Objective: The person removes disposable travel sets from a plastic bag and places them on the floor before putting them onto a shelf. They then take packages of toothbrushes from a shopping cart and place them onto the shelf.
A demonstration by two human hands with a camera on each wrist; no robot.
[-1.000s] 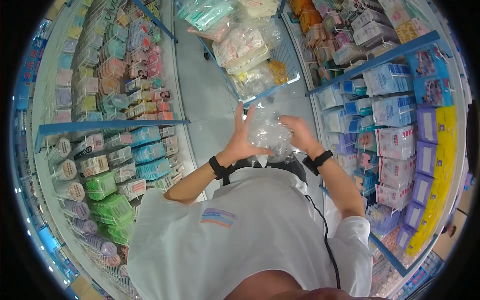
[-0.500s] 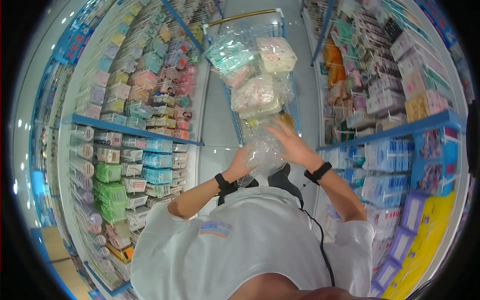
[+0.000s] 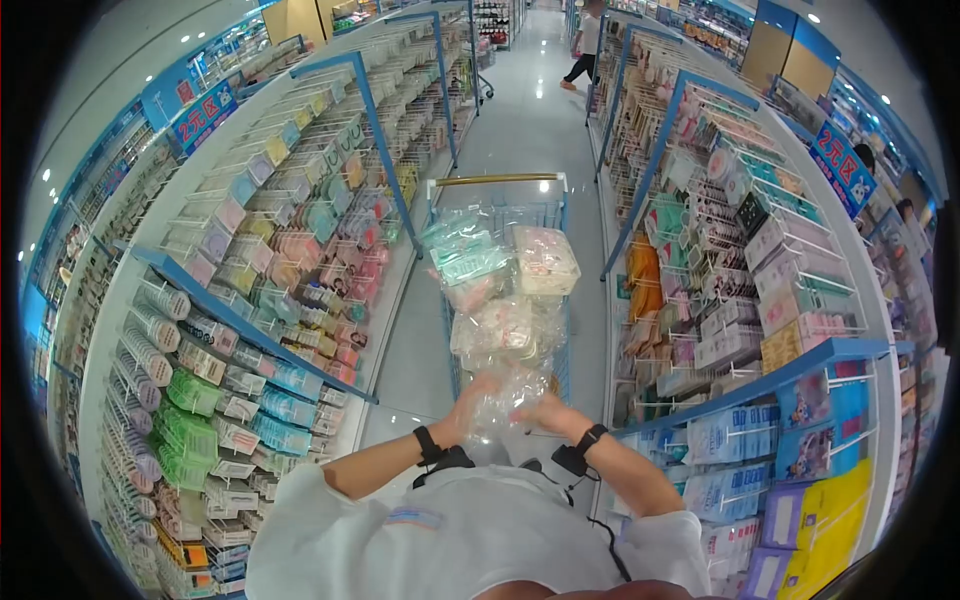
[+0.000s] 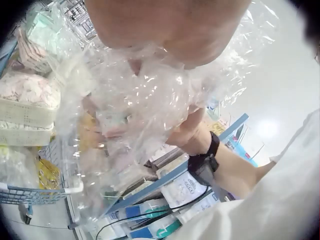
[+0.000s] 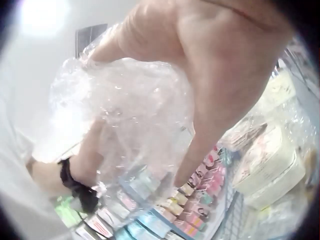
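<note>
A crumpled bundle of clear plastic bags (image 3: 508, 405) is between the two hands in front of the waist. My left hand (image 3: 462, 412) grips it from the left; in the left wrist view this hand (image 4: 167, 27) covers the top of the bundle. From the other side my right hand (image 3: 556, 415) holds it. Seen from the right wrist, the thumb and fingers of the right hand (image 5: 215, 65) curl round the see-through plastic (image 5: 145, 100). Just beyond the hands stands a blue shopping cart (image 4: 35, 195) loaded with bagged goods.
Inside the cart lie green packs (image 3: 468, 262), a cream box (image 3: 546, 262) and a wrapped basket (image 3: 500, 328). Racks of hanging goods (image 3: 300, 240) line the left side, with more blue-framed racks (image 3: 740, 240) opposite. A person (image 3: 584, 50) walks far down the aisle.
The head view has tilted up, showing more of the aisle and the cart's handle. The right hand, spread over the plastic half a second ago, has closed round it.
</note>
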